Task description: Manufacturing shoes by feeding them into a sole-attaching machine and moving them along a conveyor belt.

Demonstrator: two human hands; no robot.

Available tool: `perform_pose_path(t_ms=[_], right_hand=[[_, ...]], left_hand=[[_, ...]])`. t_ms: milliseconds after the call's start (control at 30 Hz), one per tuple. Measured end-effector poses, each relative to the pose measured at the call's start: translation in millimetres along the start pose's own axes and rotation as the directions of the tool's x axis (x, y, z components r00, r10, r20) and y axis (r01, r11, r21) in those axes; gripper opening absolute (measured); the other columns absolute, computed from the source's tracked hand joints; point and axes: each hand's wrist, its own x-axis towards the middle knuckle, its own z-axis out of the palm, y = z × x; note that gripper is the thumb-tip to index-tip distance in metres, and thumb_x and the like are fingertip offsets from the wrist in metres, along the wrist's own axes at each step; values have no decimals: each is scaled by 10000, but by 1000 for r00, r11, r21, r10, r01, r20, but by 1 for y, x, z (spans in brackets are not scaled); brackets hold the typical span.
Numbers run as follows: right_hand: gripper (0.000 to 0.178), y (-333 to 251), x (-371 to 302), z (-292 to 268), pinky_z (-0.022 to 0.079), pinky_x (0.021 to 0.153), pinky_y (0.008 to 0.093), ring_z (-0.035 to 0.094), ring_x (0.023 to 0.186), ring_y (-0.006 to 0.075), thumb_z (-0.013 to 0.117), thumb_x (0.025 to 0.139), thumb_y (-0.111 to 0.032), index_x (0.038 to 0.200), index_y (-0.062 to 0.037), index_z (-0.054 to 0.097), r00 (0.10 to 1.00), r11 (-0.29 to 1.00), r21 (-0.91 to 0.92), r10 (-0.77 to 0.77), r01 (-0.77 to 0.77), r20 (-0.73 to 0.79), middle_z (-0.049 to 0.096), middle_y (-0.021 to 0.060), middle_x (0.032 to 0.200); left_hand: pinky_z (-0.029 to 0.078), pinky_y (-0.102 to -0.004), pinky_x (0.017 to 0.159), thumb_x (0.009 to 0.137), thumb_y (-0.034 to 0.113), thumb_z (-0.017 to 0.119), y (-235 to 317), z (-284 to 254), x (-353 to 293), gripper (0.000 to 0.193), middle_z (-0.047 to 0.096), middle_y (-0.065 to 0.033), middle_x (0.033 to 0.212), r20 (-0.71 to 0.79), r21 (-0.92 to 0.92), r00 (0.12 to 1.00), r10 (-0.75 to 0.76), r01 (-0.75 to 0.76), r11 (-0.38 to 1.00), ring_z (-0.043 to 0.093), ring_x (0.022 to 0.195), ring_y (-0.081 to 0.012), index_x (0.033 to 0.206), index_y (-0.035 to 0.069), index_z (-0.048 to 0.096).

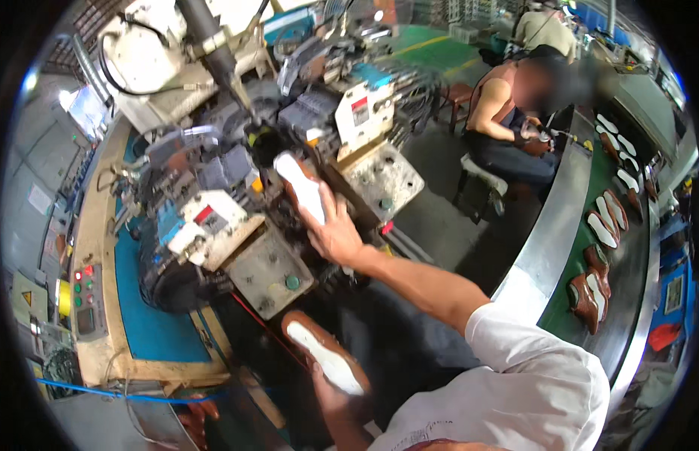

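Head view. My right hand (pixel 336 234) is closed around a brown shoe with a white underside, the far shoe (pixel 307 194), gripped near its closer end. The far shoe is bottom-up, tilted, in the gap between the two halves of the machine (pixel 368 113); whether it touches the metal there, I cannot tell. My left hand (pixel 328 387) holds a second one, the near shoe (pixel 327 353), from below and beside its edge, white underside up, low in front of my body; those fingers are partly hidden. Just beyond it: a worn metal plate (pixel 265 276) bearing a green knob (pixel 292 283). Far left: control box (pixel 86 301) with red and green buttons. Right: green conveyor belt (pixel 562 301) carrying brown shoes (pixel 603 225), many bottom-up. Beside the conveyor, a seated co-worker (pixel 493 105) handles a brown shoe.
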Motion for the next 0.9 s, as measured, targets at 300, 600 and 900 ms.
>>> perform_pose_path(t_ms=[300,600,900], right_hand=[[747,3,84,37,539,1075,596,556,1200,568,777,963,-265,1653,-265,490,993,997,20,74,-76,87,167,401,1744],[732,18,151,77,555,1097,621,426,1422,674,727,1017,-411,1681,-235,474,987,991,98,75,-90,142,156,383,1770],[620,-11,163,35,456,1092,639,505,1382,596,663,994,-236,1580,-96,518,986,997,15,71,-74,153,351,469,1623]], left_hand=[[362,-455,1285,1047,219,522,2,27,18,815,439,-176,1688,196,455,975,108,-187,870,464,1542,-322,1776,51,199],[232,-445,1345,959,122,591,-3,46,73,922,324,-184,1786,216,612,976,7,-141,778,316,1651,-319,1785,38,190],[436,-394,1242,983,-1,699,12,76,98,958,385,-197,1739,138,671,988,72,-146,727,477,1539,-282,1779,53,169]])
